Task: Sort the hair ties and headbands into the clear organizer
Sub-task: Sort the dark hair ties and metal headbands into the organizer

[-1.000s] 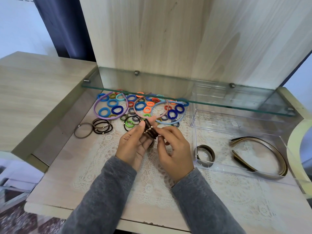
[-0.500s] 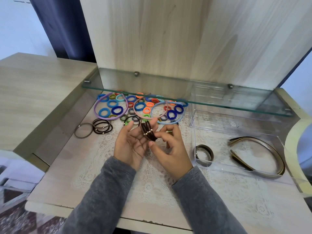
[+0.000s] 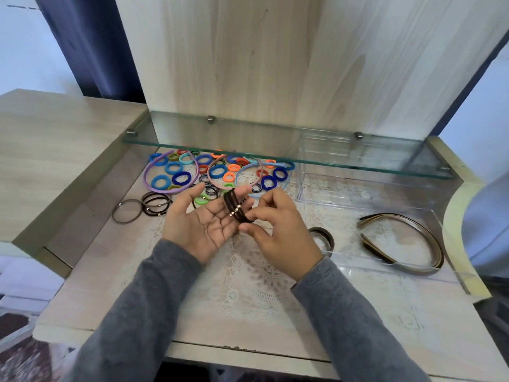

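Observation:
A bunch of dark brown hair ties with small gold beads is looped around the fingers of my left hand, palm up and fingers straight. My right hand pinches the bunch's lower end between thumb and forefinger. The clear organizer stands to the right; it holds brown headbands and a small brown band. Colourful hair ties and thin purple, pink and blue headbands lie behind my hands. More brown ties lie at the left.
A glass shelf hangs low over the back of the table, above the coloured pile and the organizer's rear. A white lace mat covers the table's middle. A raised wooden surface borders the left.
My left hand has opened out flat, palm up, with the brown ties now around its fingers. My right hand has slid down to pinch the bunch's lower end.

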Motion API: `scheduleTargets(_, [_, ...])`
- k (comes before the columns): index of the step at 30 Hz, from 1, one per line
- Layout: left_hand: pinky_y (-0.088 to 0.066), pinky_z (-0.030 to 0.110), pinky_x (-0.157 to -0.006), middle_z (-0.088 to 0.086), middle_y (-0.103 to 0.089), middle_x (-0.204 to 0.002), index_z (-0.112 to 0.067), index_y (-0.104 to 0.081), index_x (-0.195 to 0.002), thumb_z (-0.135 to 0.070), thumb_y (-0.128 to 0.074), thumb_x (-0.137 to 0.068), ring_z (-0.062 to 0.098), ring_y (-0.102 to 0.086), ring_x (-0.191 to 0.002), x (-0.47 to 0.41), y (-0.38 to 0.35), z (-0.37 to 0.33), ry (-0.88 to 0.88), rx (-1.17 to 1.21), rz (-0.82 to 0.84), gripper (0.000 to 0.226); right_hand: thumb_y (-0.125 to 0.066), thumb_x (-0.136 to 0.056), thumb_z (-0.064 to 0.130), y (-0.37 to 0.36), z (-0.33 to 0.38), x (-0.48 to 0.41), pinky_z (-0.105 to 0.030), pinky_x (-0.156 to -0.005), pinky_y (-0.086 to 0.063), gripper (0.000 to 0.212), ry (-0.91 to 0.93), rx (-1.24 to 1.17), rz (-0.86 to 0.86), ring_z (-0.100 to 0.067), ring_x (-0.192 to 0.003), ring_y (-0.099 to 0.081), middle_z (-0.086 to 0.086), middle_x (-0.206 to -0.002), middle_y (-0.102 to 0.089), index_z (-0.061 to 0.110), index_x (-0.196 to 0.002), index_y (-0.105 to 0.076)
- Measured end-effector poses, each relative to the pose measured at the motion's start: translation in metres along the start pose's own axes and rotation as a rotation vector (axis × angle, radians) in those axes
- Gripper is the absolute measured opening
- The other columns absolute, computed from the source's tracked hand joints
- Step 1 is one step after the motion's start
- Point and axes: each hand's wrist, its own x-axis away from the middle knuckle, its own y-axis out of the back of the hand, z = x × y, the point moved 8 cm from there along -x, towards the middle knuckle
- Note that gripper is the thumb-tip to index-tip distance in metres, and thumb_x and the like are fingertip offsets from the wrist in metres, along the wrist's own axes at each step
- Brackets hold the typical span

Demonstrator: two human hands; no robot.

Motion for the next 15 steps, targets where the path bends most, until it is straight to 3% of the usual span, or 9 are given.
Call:
scheduleTargets(4, [-0.057, 0.035, -0.081, 0.007, -0.070, -0.096, -0.004, -0.074, -0.086, -0.035, -0.076, -0.058, 0.024, -0.068, -0.095, -0.001, -0.017, -0.001, 0.189, -0.200, 0.049, 0.042, -0.077, -0.072, 0.016, 0.038, 0.003, -0.003, -0.018, -0.073, -0.033, 0.014, 0.093, 0.209, 0.041, -0.018, -0.082, -0.043, 0.000, -0.085, -0.042, 0.010, -0.085, -0.075])
scheduleTargets(6, [-0.058, 0.031, -0.077, 0.006, -0.068, -0.085, -0.010, -0.073, -0.074, -0.027, -0.081, -0.052, 0.021, -0.068, -0.085, -0.004, -0.026, -0.003, 0.219, -0.441, 0.037, 0.029, -0.078, -0.071, 0.017, 0.052, 0.005, -0.003, -0.025, -0.068, -0.035, 0.013, 0.148, 0.320, 0.070, -0.017, -0.080, -0.041, 0.000, -0.084, -0.042, 0.014, -0.084, -0.075])
scheduleTargets(9, [-0.057, 0.023, -0.065, 0.008, -0.068, -0.084, -0.010, -0.068, -0.077, -0.013, -0.079, -0.068, 0.017, -0.067, -0.075, -0.018, -0.043, 0.000, 0.195, -0.786, -0.063, 0.015, -0.080, -0.070, 0.018, 0.072, 0.008, 0.002, -0.031, -0.061, -0.041, 0.012, 0.209, 0.477, 0.101, -0.017, -0.078, -0.042, -0.002, -0.083, -0.045, 0.015, -0.081, -0.076])
scheduleTargets(11, [-0.053, 0.022, -0.064, 0.007, -0.066, -0.085, -0.010, -0.065, -0.081, -0.012, -0.068, -0.082, 0.014, -0.064, -0.075, -0.029, -0.058, 0.004, 0.179, -1.012, -0.102, 0.004, -0.082, -0.067, 0.017, 0.082, 0.008, 0.005, -0.030, -0.056, -0.040, 0.012, 0.248, 0.594, 0.116, -0.022, -0.074, -0.047, -0.005, -0.081, -0.049, 0.015, -0.076, -0.075])
scheduleTargets(15, [-0.052, 0.024, -0.066, 0.002, -0.063, -0.085, -0.016, -0.061, -0.080, -0.028, -0.061, -0.088, 0.011, -0.061, -0.072, -0.056, -0.084, 0.015, 0.187, -1.470, -0.123, 0.015, -0.082, -0.065, 0.019, 0.101, 0.005, 0.014, -0.028, -0.055, -0.034, 0.012, 0.288, 0.774, 0.116, -0.024, -0.070, -0.049, -0.005, -0.079, -0.051, 0.016, -0.071, -0.073])
